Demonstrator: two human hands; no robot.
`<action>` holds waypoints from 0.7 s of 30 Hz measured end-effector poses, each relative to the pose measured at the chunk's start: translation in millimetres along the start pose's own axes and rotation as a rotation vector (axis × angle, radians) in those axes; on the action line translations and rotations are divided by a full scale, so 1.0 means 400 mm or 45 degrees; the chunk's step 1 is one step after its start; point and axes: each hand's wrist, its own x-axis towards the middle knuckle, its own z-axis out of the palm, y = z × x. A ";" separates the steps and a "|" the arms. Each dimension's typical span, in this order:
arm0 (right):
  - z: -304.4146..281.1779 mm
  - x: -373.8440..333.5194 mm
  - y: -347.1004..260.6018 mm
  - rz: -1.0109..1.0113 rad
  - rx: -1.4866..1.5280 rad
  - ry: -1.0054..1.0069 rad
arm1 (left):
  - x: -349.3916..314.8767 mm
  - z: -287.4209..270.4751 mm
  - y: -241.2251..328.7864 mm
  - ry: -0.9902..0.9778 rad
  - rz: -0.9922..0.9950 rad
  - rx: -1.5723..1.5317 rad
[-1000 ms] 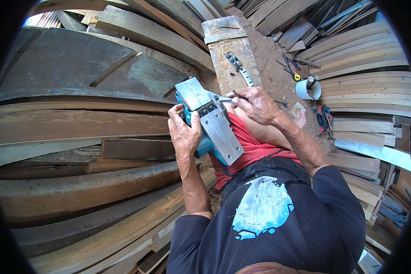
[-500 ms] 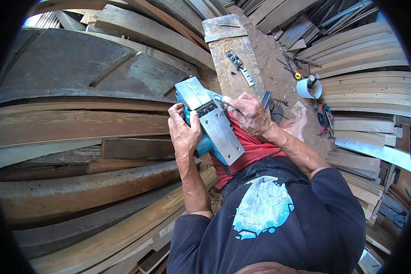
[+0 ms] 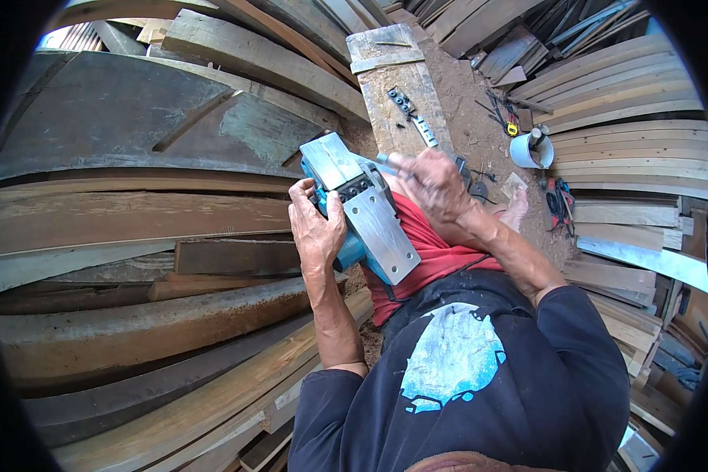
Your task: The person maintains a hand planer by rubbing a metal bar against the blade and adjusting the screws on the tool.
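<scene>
A teal electric planer (image 3: 379, 236) lies upside down over my lap, its metal sole plates facing up. The dark cutter drum (image 3: 355, 189) with its bolts shows between the plates. My left hand (image 3: 318, 224) grips the planer's left side, thumb resting by the drum. To the right of the drum, apart from the planer, my right hand (image 3: 436, 187) is closed round a slim metal wrench-like tool (image 3: 387, 160); motion blurs both, so its exact kind is unclear. Ahead on a worn wooden board (image 3: 385, 79) lie a black bolted bar (image 3: 400, 100) and a silver slotted piece (image 3: 425, 132).
Stacked timber (image 3: 134, 216) fills the left side, and more planks (image 3: 629, 149) are piled at the right. On the dusty ground right of the board are a yellow tape measure (image 3: 512, 128), a white pail (image 3: 525, 154) holding tools and a red-and-black tool (image 3: 559, 204). My bare foot (image 3: 516, 211) is nearby.
My right hand has swung slightly up and right with the tool, drawing its tip off the planer's drum area. The left hand and planer have barely moved.
</scene>
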 end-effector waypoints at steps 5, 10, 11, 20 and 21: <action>0.050 -0.035 0.192 0.148 -0.290 0.022 | 0.004 0.001 0.010 -0.007 -0.009 -0.001; 0.136 -0.104 0.309 0.050 -0.709 -0.185 | -0.001 0.009 0.003 0.043 0.050 -0.078; 0.142 -0.120 0.327 0.110 -0.708 -0.297 | -0.004 0.008 0.001 0.093 0.108 -0.073; 0.053 -0.174 0.307 0.561 -0.685 -0.139 | -0.018 -0.004 -0.028 0.277 0.465 0.049; 0.051 -0.205 0.370 0.769 -0.633 -0.229 | -0.013 0.003 -0.014 0.268 0.493 0.037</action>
